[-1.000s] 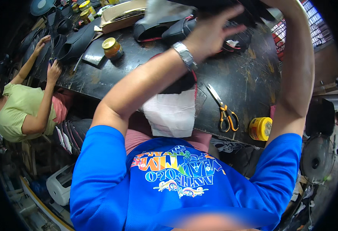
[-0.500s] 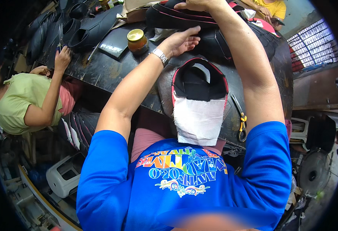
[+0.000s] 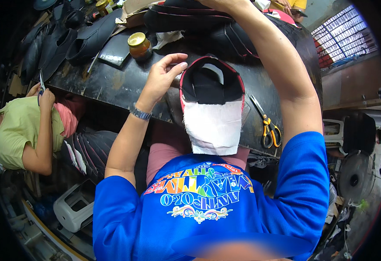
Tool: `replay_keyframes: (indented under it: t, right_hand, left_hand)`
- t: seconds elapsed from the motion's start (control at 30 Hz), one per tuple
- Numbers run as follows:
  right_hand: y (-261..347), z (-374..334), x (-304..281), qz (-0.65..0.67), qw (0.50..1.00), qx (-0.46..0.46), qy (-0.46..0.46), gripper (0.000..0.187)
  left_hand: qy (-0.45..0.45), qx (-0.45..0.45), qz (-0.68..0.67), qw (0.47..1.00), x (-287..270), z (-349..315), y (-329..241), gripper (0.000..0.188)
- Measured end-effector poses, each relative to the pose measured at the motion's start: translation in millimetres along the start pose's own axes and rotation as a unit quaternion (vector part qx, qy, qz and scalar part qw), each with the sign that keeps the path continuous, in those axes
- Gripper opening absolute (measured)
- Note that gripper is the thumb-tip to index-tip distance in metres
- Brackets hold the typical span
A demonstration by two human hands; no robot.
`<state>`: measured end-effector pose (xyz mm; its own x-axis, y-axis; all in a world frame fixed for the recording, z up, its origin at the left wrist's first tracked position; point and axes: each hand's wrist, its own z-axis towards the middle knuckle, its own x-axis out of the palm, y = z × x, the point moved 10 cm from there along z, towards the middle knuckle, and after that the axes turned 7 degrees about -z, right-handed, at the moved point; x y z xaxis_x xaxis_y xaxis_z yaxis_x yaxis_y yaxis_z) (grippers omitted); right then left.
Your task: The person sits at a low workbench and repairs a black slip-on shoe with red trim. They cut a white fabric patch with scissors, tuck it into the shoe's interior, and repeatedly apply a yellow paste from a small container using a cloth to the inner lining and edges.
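A black shoe upper with red edging (image 3: 239,82) stands on the dark table in front of me, its white cloth lining (image 3: 212,126) hanging toward my lap. My left hand (image 3: 162,78) is just left of the upper, thumb and fingers apart, with nothing visible between them. My right hand (image 3: 221,3) reaches to the top edge of the picture, over a pile of black uppers with red lines (image 3: 186,19); its fingers are cut off from view. Yellow-and-black scissors (image 3: 266,126) lie open on the table, right of the upper.
A jar with a yellowish lid (image 3: 139,45) stands on the table beside a dark flat block (image 3: 114,51). Black shoes (image 3: 92,41) fill the far left. At left, a co-worker in light green (image 3: 21,126) holds scissors (image 3: 42,82). A fan (image 3: 354,176) stands at right.
My left hand has drawn back toward me from the pile to the left side of the upper. My right hand stays at the pile. The co-worker's scissors have come lower.
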<state>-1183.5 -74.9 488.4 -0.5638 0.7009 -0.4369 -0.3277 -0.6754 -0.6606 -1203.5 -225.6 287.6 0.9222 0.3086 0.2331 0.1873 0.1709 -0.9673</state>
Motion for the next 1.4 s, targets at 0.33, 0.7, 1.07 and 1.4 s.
replay_keyframes:
  t: [0.33,0.7,1.07,1.4]
  right_hand:
    - [7,6,-2,0.065,0.99,0.034,0.117,0.04]
    - [-38,-226,-167,0.236,0.894,0.299,0.236,0.028]
    - [-31,-505,-291,0.008,0.627,0.55,0.552,0.096]
    - [-55,-479,-302,0.047,0.719,0.607,0.336,0.082]
  left_hand:
    - [-0.017,0.114,0.033,0.993,2,-50,-17,0.037]
    - [0.06,0.251,0.192,0.947,73,-62,-93,0.024]
    - [0.482,0.214,0.366,0.767,306,-48,-4,0.033]
    - [0.521,0.214,0.498,0.659,333,-34,100,0.027]
